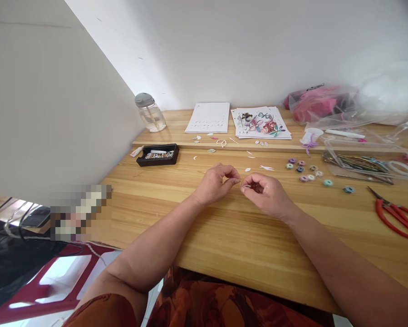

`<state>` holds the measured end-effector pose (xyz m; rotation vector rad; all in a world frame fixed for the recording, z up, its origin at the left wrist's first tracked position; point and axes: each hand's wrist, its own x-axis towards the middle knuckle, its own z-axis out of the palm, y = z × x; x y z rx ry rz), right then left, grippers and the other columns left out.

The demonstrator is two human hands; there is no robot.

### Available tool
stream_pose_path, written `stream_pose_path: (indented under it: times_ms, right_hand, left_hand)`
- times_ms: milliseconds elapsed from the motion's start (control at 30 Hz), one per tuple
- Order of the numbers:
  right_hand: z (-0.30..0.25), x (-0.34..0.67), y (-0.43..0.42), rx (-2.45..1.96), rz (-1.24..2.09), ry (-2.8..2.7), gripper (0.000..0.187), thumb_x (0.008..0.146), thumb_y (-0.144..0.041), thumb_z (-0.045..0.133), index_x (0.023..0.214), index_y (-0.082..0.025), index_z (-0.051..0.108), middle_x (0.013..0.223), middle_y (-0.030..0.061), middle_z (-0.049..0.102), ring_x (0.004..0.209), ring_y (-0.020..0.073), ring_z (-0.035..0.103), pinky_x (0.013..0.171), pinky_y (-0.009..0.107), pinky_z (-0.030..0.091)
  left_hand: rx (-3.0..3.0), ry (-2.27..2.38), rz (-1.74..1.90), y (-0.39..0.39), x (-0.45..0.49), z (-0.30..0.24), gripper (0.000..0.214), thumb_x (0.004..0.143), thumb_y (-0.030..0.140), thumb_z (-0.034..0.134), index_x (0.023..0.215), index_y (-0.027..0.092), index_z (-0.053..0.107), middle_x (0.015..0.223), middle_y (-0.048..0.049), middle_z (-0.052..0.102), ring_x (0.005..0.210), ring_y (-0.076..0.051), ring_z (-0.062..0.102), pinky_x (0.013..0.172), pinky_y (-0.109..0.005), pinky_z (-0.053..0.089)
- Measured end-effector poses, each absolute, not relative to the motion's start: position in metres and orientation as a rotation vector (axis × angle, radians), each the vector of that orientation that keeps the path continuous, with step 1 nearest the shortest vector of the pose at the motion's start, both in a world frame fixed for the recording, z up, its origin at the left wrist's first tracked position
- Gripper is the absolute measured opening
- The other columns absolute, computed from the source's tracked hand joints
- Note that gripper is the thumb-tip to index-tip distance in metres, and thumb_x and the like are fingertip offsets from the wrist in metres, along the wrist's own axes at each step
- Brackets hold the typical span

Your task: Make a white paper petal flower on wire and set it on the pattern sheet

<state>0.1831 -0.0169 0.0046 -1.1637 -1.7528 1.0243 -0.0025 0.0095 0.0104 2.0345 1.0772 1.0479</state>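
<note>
Right between the two sets of fingertips sits a tiny pale paper piece (246, 185), leaf-shaped as far as can be told, pinched at the tip of the right hand (265, 194), whose fingers are curled in tight around it. The left hand (216, 182) faces it from just beside, fingers bent and thumb pressed to forefinger; whether it grips an end of the same piece or a thin strip of its own is too small to tell. Both hands rest on the light wooden tabletop (231, 240), nearly touching each other.

Just beyond the fingertips lie a few more small white paper petals (258, 168), scattered loose on the wood. Further out past the left hand is a shallow black tray of small beads (158, 154), with a white tube (136, 151) at its far side. Past the right hand, off to its outer side, a cluster of small coiled paper rolls in purple, teal and white (307, 171) dots the table. Well to the right of that hand lie red-handled scissors (396, 213). At the back edge stand a clear plastic jar with a grey lid (150, 112), a white sheet stack (208, 117), a sheet bearing a colourful quilled flower design (262, 122), and crinkled clear plastic bags (343, 109).
</note>
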Motion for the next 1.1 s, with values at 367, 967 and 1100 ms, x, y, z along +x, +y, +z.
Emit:
stream_pose_path:
  times_ms: [367, 967, 1100]
  right_hand:
    - [-0.001, 0.191, -0.006, -0.888, 1.584, -1.118, 0.019, 0.078, -0.032, 0.073, 0.077, -0.018, 0.061, 0.068, -0.0009, 0.059, 0.060, 0.0094, 0.053, 0.054, 0.021, 0.040]
    - [-0.001, 0.185, -0.011, -0.783, 1.745, -1.043, 0.018, 0.080, -0.030, 0.074, 0.079, -0.018, 0.060, 0.106, 0.0061, 0.071, 0.110, 0.0245, 0.065, 0.096, 0.040, 0.048]
    - [0.000, 0.182, -0.013, -0.777, 1.733, -1.104, 0.022, 0.081, -0.032, 0.074, 0.076, -0.017, 0.058, 0.109, 0.0061, 0.070, 0.108, 0.0235, 0.065, 0.098, 0.042, 0.047]
  left_hand:
    - [1.542, 0.975, 0.810, 0.012, -0.004, 0.012, 0.026, 0.074, 0.038, 0.069, 0.078, 0.013, 0.062, 0.072, -0.0006, 0.059, 0.066, -0.009, 0.048, 0.064, -0.023, 0.036]
    - [1.450, 1.019, 1.256, 0.015, 0.001, 0.008, 0.020, 0.081, 0.026, 0.061, 0.096, 0.013, 0.062, 0.092, -0.0065, 0.065, 0.079, -0.013, 0.062, 0.064, -0.022, 0.051]
    - [1.387, 0.776, 1.141, 0.010, 0.005, 0.010, 0.021, 0.085, 0.027, 0.058, 0.100, 0.013, 0.058, 0.094, -0.0081, 0.066, 0.086, -0.016, 0.066, 0.072, -0.028, 0.057]
